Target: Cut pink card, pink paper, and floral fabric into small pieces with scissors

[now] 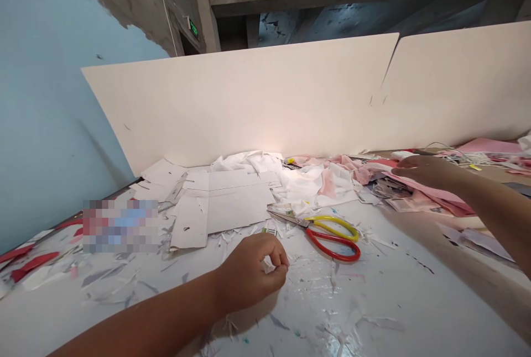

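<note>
My left hand [258, 269] is low over the white tabletop [385, 274], its fingers curled and the thumb and forefinger tips together in a loop. Nothing shows between them. Just beyond it lie scissors [332, 230] with one yellow and one red handle loop, blades pointing left. My right hand [429, 170] is stretched out to the right over a heap of pink and red pieces [440, 194]. Its fingers are bent down at the heap's edge, and whether they grip anything is hidden. White card pieces [236, 199] lie beyond my left hand.
Crumpled white cloth [302, 183] and pink cloth [346, 166] lie along the white partition [257, 103]. Paper scraps litter the tabletop. Red pieces [35, 266] lie at the left, near the blue wall [50, 108]. White cord [485, 159] is at the far right.
</note>
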`<action>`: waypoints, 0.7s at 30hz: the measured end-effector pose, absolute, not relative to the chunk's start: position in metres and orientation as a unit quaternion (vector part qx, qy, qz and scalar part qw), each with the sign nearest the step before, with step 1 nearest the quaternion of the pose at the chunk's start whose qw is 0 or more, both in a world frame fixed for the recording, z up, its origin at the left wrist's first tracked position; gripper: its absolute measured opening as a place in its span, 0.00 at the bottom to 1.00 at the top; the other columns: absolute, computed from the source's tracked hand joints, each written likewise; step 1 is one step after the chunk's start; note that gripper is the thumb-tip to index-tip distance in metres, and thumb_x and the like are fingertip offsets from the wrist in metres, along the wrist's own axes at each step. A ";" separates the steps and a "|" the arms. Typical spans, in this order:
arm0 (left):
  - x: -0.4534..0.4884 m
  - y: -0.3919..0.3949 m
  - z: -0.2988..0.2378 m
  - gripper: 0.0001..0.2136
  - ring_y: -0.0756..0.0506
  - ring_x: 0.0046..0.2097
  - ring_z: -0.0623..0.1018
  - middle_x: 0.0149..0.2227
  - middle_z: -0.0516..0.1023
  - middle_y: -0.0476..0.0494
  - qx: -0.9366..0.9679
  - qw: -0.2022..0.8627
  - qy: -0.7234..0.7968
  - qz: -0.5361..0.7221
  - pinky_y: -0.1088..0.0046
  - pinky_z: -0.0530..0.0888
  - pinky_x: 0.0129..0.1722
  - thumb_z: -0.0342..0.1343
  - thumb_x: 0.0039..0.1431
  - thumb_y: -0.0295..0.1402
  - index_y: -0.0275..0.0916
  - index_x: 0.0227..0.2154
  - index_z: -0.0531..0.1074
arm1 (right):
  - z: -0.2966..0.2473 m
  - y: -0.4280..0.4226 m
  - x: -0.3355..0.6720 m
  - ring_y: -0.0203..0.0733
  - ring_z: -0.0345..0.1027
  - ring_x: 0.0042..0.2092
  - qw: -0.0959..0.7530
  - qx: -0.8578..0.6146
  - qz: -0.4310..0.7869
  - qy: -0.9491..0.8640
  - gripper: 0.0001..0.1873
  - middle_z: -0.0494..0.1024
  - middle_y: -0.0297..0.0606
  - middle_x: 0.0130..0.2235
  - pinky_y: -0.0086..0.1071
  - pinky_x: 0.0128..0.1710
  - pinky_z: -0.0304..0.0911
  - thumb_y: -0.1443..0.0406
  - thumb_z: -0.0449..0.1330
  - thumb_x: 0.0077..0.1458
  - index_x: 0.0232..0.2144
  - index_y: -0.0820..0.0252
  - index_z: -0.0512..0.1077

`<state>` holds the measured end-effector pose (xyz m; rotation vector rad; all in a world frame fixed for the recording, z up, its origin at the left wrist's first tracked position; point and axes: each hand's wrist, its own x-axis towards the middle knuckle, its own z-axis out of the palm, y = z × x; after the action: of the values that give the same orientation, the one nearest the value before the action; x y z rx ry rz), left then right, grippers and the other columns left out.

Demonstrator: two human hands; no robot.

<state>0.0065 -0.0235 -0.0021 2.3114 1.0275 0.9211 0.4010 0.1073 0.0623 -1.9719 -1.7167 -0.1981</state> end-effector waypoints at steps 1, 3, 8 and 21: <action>0.007 -0.023 -0.002 0.07 0.52 0.30 0.70 0.28 0.73 0.51 0.834 0.229 0.376 0.334 0.77 0.66 0.30 0.52 0.43 0.24 0.39 0.19 0.58 | 0.062 0.102 0.391 0.45 0.66 0.30 0.247 -0.719 -0.053 -0.648 0.17 0.75 0.47 0.31 0.35 0.30 0.56 0.55 0.56 0.42 0.26 0.63 0.73; 0.007 -0.022 -0.002 0.08 0.52 0.30 0.70 0.27 0.74 0.51 0.830 0.233 0.384 0.332 0.77 0.66 0.30 0.54 0.44 0.27 0.39 0.20 0.58 | 0.060 0.088 0.363 0.44 0.66 0.34 0.242 -0.692 -0.028 -0.679 0.19 0.73 0.47 0.37 0.34 0.31 0.57 0.53 0.53 0.45 0.32 0.62 0.71; 0.008 -0.024 0.000 0.07 0.52 0.29 0.69 0.25 0.71 0.53 0.845 0.173 0.392 0.318 0.74 0.65 0.34 0.55 0.46 0.32 0.39 0.21 0.61 | 0.046 0.029 0.265 0.40 0.63 0.40 0.232 -0.522 0.033 -0.820 0.15 0.71 0.36 0.41 0.30 0.37 0.58 0.55 0.51 0.50 0.37 0.54 0.68; -0.015 -0.018 0.018 0.09 0.53 0.24 0.64 0.19 0.65 0.53 0.912 -0.166 0.219 0.306 0.73 0.57 0.28 0.51 0.51 0.32 0.38 0.20 0.58 | 0.044 -0.007 0.164 0.31 0.65 0.26 0.064 -0.319 0.519 -0.790 0.13 0.71 0.34 0.30 0.23 0.22 0.57 0.60 0.49 0.51 0.27 0.62 0.68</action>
<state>-0.0146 -0.0185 0.0183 3.2134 0.7708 1.0780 0.1642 -0.0074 0.0441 -0.9638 -2.3848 1.5682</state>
